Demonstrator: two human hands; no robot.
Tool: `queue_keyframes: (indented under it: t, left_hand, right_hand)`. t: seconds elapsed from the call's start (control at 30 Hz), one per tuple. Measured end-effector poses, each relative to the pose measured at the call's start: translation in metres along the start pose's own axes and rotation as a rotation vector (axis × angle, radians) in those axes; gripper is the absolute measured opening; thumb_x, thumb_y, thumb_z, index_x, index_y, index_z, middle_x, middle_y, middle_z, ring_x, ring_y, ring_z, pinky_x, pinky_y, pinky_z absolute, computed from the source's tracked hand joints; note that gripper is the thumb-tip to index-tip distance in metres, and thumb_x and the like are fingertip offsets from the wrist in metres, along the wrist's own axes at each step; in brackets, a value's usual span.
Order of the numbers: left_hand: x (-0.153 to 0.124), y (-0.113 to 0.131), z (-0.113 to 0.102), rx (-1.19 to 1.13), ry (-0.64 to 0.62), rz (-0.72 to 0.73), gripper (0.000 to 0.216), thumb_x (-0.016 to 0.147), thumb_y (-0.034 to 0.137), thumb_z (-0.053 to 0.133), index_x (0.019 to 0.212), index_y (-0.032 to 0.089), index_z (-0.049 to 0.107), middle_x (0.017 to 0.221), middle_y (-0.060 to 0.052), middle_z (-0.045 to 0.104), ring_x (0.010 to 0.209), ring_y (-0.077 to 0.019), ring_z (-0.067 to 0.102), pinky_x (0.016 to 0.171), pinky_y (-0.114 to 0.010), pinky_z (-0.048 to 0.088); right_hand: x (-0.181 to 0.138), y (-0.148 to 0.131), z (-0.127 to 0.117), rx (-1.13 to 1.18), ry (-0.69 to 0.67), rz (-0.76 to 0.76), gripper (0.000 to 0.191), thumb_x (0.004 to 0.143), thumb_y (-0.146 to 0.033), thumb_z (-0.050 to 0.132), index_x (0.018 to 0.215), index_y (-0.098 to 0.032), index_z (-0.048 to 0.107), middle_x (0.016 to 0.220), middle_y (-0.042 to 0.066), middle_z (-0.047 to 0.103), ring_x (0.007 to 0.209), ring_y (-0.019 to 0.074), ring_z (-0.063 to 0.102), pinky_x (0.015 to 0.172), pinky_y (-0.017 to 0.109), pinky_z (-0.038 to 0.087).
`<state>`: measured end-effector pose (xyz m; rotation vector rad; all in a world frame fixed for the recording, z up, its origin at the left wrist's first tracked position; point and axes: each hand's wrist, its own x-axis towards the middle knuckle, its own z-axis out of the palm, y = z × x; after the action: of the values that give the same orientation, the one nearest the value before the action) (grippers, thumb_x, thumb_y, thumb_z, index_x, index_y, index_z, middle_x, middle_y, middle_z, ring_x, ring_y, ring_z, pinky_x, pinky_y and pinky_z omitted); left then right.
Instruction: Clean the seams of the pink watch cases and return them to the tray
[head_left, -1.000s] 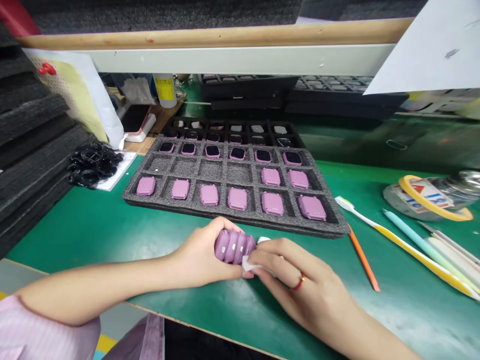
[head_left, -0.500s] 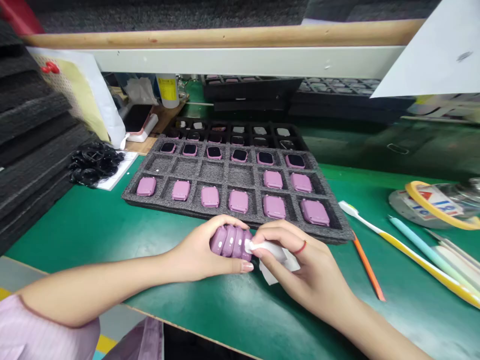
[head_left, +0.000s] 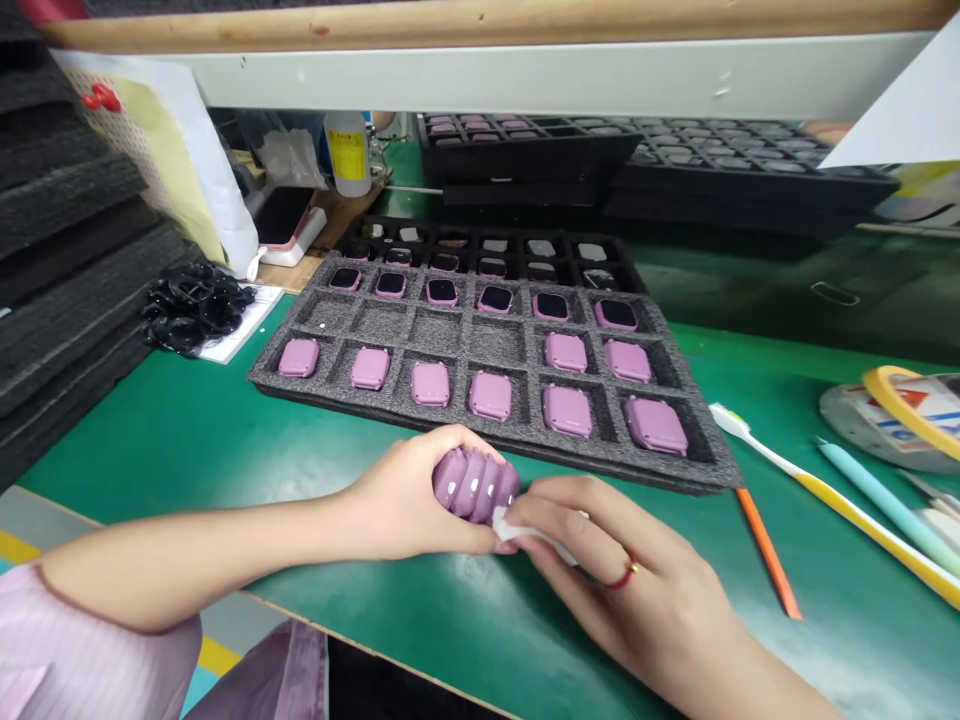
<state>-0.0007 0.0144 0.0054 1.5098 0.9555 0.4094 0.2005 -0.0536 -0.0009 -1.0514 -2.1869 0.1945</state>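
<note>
My left hand point(head_left: 401, 500) grips a stack of several purple watch cases point(head_left: 475, 484) held side by side just above the green mat point(head_left: 187, 440). My right hand point(head_left: 622, 580), with a red ring on one finger, pinches a small white wipe point(head_left: 517, 528) against the right end of the stack. Right behind the hands lies a grey foam tray point(head_left: 495, 340) with purple watch cases in its front pockets, dark-screened ones in the back row and some pockets empty.
To the right lie an orange stick point(head_left: 765, 545), a white and yellow toothbrush point(head_left: 825, 495), a pale blue pen point(head_left: 885, 505) and a tape roll point(head_left: 911, 400). Black rings point(head_left: 195, 305) and stacked foam sheets point(head_left: 60, 250) sit at the left. More black trays point(head_left: 637, 160) stand under a shelf.
My right hand dropped lower and flatter, pressing the wipe at the stack's lower right end. The stack tilted slightly. The view shifted, so the tray appears higher and further right.
</note>
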Motion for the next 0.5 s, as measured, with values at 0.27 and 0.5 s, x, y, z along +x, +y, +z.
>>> queue_keyframes:
  t: [0.27, 0.5]
  left_hand:
    - [0.0004, -0.0019, 0.0010, 0.036, 0.000, 0.022, 0.050, 0.059, 0.026, 0.089, 0.103, 0.022, 0.064, 0.103, -0.001, 0.073, 0.097, -0.0225, 0.066, 0.090, -0.037, 0.050]
    - [0.0007, -0.0015, 0.0009, 0.038, -0.007, 0.035, 0.050, 0.060, 0.027, 0.089, 0.103, 0.022, 0.063, 0.104, 0.000, 0.073, 0.098, -0.0212, 0.067, 0.091, -0.036, 0.051]
  right_hand:
    - [-0.0008, 0.0001, 0.0053, -0.041, 0.009, -0.016, 0.014, 0.099, -0.013, 0.051, 0.109, -0.017, 0.060, 0.097, 0.007, 0.067, 0.080, 0.0149, 0.066, 0.068, 0.026, 0.056]
    - [-0.0009, 0.0010, 0.0061, -0.031, 0.049, -0.009, 0.014, 0.097, -0.012, 0.054, 0.109, -0.017, 0.059, 0.096, 0.007, 0.067, 0.081, 0.0159, 0.065, 0.071, 0.027, 0.056]
